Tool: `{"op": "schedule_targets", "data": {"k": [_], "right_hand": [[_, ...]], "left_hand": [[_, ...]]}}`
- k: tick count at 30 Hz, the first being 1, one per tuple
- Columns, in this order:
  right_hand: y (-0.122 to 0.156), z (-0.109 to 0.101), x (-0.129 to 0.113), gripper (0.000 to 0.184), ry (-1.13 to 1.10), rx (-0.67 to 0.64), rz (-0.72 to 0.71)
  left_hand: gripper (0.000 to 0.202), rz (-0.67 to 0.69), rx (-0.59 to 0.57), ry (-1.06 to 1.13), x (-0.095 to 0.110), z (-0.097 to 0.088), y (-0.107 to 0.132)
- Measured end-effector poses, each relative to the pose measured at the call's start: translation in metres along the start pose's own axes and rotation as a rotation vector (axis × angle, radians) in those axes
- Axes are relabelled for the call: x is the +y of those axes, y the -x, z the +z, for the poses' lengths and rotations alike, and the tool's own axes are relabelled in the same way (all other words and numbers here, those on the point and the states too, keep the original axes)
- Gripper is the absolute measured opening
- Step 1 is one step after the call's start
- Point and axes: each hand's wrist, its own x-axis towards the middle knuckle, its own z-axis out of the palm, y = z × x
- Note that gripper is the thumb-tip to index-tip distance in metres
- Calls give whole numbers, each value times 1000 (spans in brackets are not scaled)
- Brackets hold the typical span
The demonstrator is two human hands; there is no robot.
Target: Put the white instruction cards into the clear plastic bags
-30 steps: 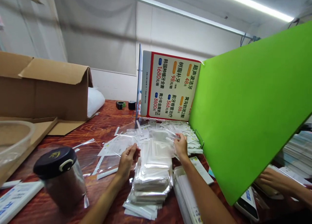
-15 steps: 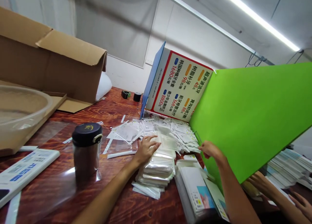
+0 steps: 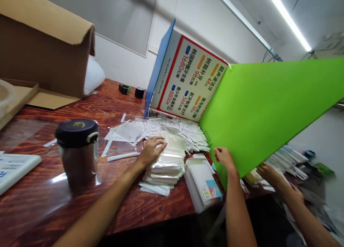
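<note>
My left hand (image 3: 152, 149) lies on top of a tall stack of clear plastic sleeves (image 3: 164, 168), fingers stretched over its far edge and holding nothing. My right hand (image 3: 224, 157) hovers just by the lower corner of the green board (image 3: 263, 110), fingers loosely bent and empty. Below it is a stack of white packaged cards (image 3: 202, 180). A heap of small white cards (image 3: 185, 132) spreads behind the sleeves.
A steel flask with a black lid (image 3: 77, 150) stands at the left on the wooden table (image 3: 118, 107). A cardboard box (image 3: 45, 46) and a printed price board (image 3: 188, 84) stand behind. Another person's hand (image 3: 267, 173) works beyond the green board, near stacked boxes (image 3: 286, 157).
My left hand has moved from beside the stack onto its top. My right hand left the heap of cards and moved right to the green board's lower corner. The view swung right.
</note>
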Motion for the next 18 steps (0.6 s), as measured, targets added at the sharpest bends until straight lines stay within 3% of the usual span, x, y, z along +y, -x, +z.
{"op": "schedule_targets", "data": {"k": [4, 7, 9, 12, 14, 18], "right_hand": [[11, 6, -9, 33, -188, 8, -173], [30, 6, -13, 36, -308, 100, -215], [58, -1, -6, 35, -384, 217, -207], [118, -14, 26, 31, -524, 321, -166], [164, -14, 60, 33, -585, 216, -53], [250, 18, 145, 41, -482, -285, 476]], "left_hand": [[29, 44, 1, 12, -3, 1, 1], [31, 53, -14, 6, -3, 0, 3], [33, 60, -17, 1, -1, -1, 4], [35, 73, -17, -2, 2, -1, 2], [36, 75, -21, -2, 2, 0, 0], [45, 8, -45, 22, 5, -1, -1]]}}
